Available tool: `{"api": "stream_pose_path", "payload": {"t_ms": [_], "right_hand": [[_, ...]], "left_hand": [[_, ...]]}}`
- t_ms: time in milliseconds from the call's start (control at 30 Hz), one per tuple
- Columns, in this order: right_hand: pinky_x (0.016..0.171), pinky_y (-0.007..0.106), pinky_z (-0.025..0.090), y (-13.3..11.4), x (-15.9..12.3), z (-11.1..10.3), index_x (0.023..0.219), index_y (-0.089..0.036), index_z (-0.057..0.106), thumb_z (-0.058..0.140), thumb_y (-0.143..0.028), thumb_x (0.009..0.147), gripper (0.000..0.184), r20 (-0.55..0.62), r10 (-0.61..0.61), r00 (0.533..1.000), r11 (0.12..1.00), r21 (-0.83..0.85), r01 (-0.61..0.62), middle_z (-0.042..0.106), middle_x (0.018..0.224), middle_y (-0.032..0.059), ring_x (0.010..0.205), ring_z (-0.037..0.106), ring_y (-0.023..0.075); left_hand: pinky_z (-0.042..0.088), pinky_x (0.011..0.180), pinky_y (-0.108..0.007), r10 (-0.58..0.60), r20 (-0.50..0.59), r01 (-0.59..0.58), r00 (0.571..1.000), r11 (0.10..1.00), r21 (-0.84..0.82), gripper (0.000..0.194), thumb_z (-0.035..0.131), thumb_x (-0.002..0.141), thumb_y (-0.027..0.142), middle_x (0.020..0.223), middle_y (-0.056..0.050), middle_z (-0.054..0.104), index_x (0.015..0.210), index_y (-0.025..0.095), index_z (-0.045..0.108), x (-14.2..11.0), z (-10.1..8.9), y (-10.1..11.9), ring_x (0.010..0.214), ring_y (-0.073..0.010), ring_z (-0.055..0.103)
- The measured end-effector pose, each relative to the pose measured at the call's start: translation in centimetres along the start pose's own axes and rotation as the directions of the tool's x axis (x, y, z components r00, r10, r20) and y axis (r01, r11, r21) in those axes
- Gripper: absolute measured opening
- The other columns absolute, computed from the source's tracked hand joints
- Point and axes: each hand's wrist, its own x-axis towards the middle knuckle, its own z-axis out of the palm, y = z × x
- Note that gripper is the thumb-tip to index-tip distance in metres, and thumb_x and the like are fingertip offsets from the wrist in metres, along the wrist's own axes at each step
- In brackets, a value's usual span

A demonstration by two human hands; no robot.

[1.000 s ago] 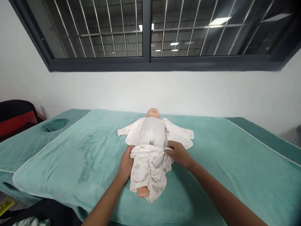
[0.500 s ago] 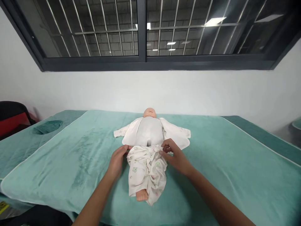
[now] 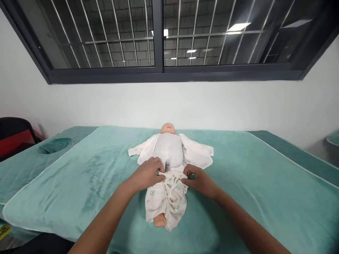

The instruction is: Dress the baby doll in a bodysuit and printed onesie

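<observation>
A baby doll [image 3: 169, 150] with a grey cloth torso lies on its back, its head toward the wall. Its white jacket [image 3: 197, 153] is spread open, sleeves out to both sides. Patterned white baby pants [image 3: 156, 203] cover its legs, bunched at the waist, and one bare foot [image 3: 159, 220] pokes from the leg on the left. My left hand [image 3: 149, 173] pinches the pants' waistband near its middle. On the right side of the same waistband, my right hand [image 3: 197, 180] has thumb and finger closed on the cloth. The doll's other foot is hidden in the fabric.
A teal sheet [image 3: 79, 183] covers the bed, with a round hole [image 3: 54, 145] in the darker cover at the left. Behind it is a white wall [image 3: 174, 106] under a barred window. A red and black chair or bag [image 3: 16, 135] is at the far left.
The waistband has been drawn lower and bunched toward the feet. My left hand let go at the side, then moved inward to the middle of the waistband. My right hand stays at its right edge.
</observation>
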Motion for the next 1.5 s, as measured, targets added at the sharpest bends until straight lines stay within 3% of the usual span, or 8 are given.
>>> {"api": "stream_pose_path", "payload": {"t_ms": [200, 367, 467, 567, 800, 1033, 1233, 1500], "right_hand": [[0.058, 0.024, 0.03, -0.7, 0.5, 0.5, 0.068, -0.02, 0.041, 0.05, -0.03, 0.086, 0.023, -0.075, -0.061, 0.995, 0.992, -0.117, 0.052, 0.044, 0.064, -0.0047, 0.063, 0.039, 0.0112], [0.053, 0.024, 0.021, 0.8, 0.4, -0.1, 0.065, -0.02, 0.036, 0.05, -0.023, 0.081, 0.021, -0.024, 0.021, 0.999, 0.945, -0.326, -0.028, 0.038, 0.056, -0.0062, 0.055, 0.033, 0.0101], [0.053, 0.027, 0.018, 2.2, -0.4, -1.7, 0.062, -0.02, 0.033, 0.048, -0.016, 0.077, 0.022, -0.191, 0.091, 0.977, 0.842, -0.508, -0.178, 0.034, 0.052, -0.0056, 0.052, 0.03, 0.0105], [0.054, 0.026, 0.025, 1.9, -0.9, -2.4, 0.065, -0.021, 0.036, 0.049, -0.021, 0.082, 0.021, -0.302, 0.082, 0.95, 0.893, -0.4, -0.205, 0.042, 0.056, -0.0047, 0.054, 0.037, 0.0112], [0.073, 0.028, 0.04, -3.4, 2.2, 1.7, 0.085, -0.022, 0.058, 0.06, -0.031, 0.085, 0.008, -0.089, -0.143, 0.986, 0.976, -0.18, 0.126, 0.061, 0.087, 0.0008, 0.083, 0.054, 0.0164], [0.064, 0.026, 0.035, -5.0, 3.7, 2.3, 0.068, -0.021, 0.053, 0.067, -0.024, 0.074, 0.016, 0.092, -0.157, 0.983, 0.972, -0.163, 0.17, 0.057, 0.071, -0.0023, 0.072, 0.05, 0.0141], [0.065, 0.026, 0.037, -5.3, 3.5, 0.5, 0.071, -0.019, 0.055, 0.062, -0.029, 0.079, 0.015, 0.086, -0.06, 0.995, 0.981, 0.189, 0.043, 0.056, 0.075, -0.0016, 0.07, 0.049, 0.0125], [0.056, 0.024, 0.028, -5.2, 3.8, -0.1, 0.077, -0.018, 0.052, 0.064, -0.043, 0.08, 0.029, 0.2, 0.028, 0.979, 0.887, 0.446, -0.116, 0.043, 0.065, -0.005, 0.06, 0.037, 0.0094]], "left_hand": [[0.032, 0.065, -0.031, -0.101, -0.237, 0.164, 0.966, 0.951, 0.263, 0.006, 0.046, 0.082, 0.019, 0.08, -0.004, 0.056, 0.083, 0.023, 0.05, 1.2, 1.5, 0.0, 0.073, -0.0224, 0.053], [0.036, 0.068, -0.028, -0.316, -0.451, 0.338, 0.834, 0.94, -0.034, 0.028, 0.042, 0.074, 0.008, 0.09, -0.004, 0.059, 0.097, 0.022, 0.049, 1.3, 2.4, -2.9, 0.08, -0.0205, 0.056], [0.038, 0.068, -0.026, -0.45, -0.491, 0.345, 0.745, 0.891, -0.293, 0.032, 0.039, 0.069, 0.003, 0.077, 0.001, 0.057, 0.093, 0.022, 0.05, 1.1, 2.4, -4.2, 0.071, -0.0164, 0.053], [0.038, 0.064, -0.024, -0.459, -0.386, 0.294, 0.8, 0.861, -0.415, 0.028, 0.042, 0.069, 0.007, 0.072, 0.004, 0.055, 0.091, 0.021, 0.053, 0.9, 2.3, -4.1, 0.066, -0.0142, 0.051], [0.035, 0.065, -0.024, -0.217, -0.177, 0.153, 0.96, 0.937, -0.315, 0.024, 0.046, 0.062, 0.009, 0.078, 0.003, 0.051, 0.081, 0.021, 0.053, 0.6, 1.0, -1.3, 0.072, -0.0134, 0.048], [0.031, 0.063, -0.026, -0.106, -0.014, 0.106, 0.994, 0.994, 0.013, 0.015, 0.049, 0.063, 0.011, 0.079, 0.003, 0.055, 0.074, 0.021, 0.053, -0.6, -0.9, -0.4, 0.07, -0.0139, 0.046], [0.031, 0.056, -0.024, -0.148, 0.333, 0.253, 0.931, 0.921, -0.297, 0.026, 0.063, 0.075, 0.045, 0.078, 0.002, 0.057, 0.081, 0.02, 0.059, -1.0, -4.4, -0.5, 0.069, -0.0143, 0.049], [0.034, 0.058, -0.023, -0.274, -0.082, 0.172, 0.958, 0.781, -0.601, 0.028, 0.062, 0.079, 0.045, 0.067, 0.004, 0.052, 0.075, 0.018, 0.057, 0.3, -1.5, -1.5, 0.063, -0.0112, 0.046]]}}
